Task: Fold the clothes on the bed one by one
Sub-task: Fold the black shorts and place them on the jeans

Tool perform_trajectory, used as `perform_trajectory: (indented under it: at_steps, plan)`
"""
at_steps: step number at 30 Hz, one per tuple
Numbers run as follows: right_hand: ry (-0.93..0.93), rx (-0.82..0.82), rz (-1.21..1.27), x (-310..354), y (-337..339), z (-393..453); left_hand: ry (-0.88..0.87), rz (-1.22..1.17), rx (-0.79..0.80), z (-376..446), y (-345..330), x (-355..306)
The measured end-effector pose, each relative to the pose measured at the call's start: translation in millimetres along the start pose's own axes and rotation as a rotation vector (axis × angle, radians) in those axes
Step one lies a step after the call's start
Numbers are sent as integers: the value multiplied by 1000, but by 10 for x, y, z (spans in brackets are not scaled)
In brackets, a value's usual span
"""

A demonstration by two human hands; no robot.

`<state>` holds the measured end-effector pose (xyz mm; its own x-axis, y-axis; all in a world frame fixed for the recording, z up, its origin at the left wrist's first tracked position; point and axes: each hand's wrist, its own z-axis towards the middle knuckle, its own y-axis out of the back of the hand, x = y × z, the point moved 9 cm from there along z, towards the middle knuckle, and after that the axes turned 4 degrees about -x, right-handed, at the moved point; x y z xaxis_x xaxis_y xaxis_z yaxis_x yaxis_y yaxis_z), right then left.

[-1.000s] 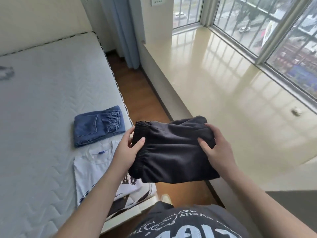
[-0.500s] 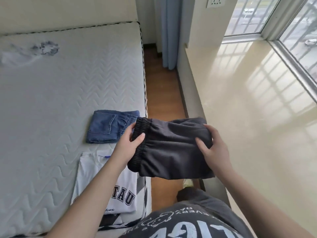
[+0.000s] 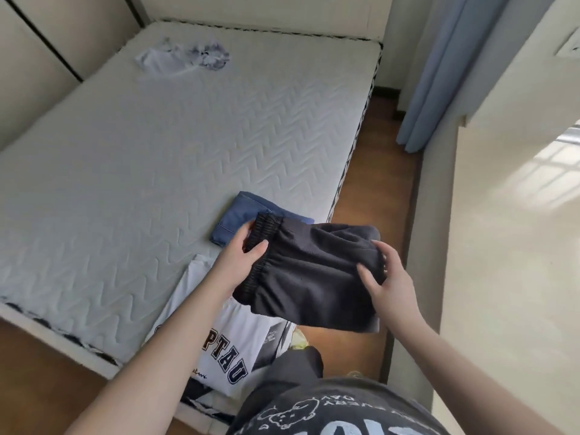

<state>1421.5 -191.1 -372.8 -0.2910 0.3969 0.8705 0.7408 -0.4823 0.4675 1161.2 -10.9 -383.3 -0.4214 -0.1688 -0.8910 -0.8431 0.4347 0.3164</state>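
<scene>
A folded black garment with an elastic waistband (image 3: 309, 274) hangs in the air over the bed's right edge. My left hand (image 3: 241, 259) grips its waistband end, thumb on top. My right hand (image 3: 387, 277) holds the opposite end, thumb on top and fingers under. Beneath it on the white mattress (image 3: 141, 158) lie folded blue denim shorts (image 3: 241, 215) and a folded white T-shirt with dark letters (image 3: 219, 337). A crumpled white and grey garment (image 3: 185, 56) lies unfolded at the far end of the bed.
A strip of wooden floor (image 3: 373, 171) runs between the bed and a wide cream window ledge (image 3: 508, 246) on the right. A blue curtain (image 3: 439, 73) hangs at the far right. Wardrobe panels (image 3: 40, 51) stand to the left.
The view has swung left towards the bed. Both hands have carried the black garment left, so it now overlaps the denim shorts. The grip on it is unchanged.
</scene>
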Motion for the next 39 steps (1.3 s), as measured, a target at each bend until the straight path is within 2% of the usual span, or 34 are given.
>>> perform_trajectory:
  at_steps: [4,8,15,21,27,34,39]
  plan:
    - [9,129,-36,115,-497,343,19,-6,-74,314,371,170]
    - [-20,167,-28,216,-933,665,45,-34,-89,662,658,283]
    - [-264,203,89,-25,-1557,1047,68,57,-48,1296,967,391]
    - [-431,243,90,-407,-1985,1378,125,149,8,1893,951,618]
    - [-535,298,23,-764,-2439,1712,217,247,-2,2456,890,1004]
    - [-648,285,-21,-1277,-2881,2052,222,324,42,3147,707,1471]
    - [-691,340,-81,-1516,-3214,2182,263,385,18,3422,735,1857]
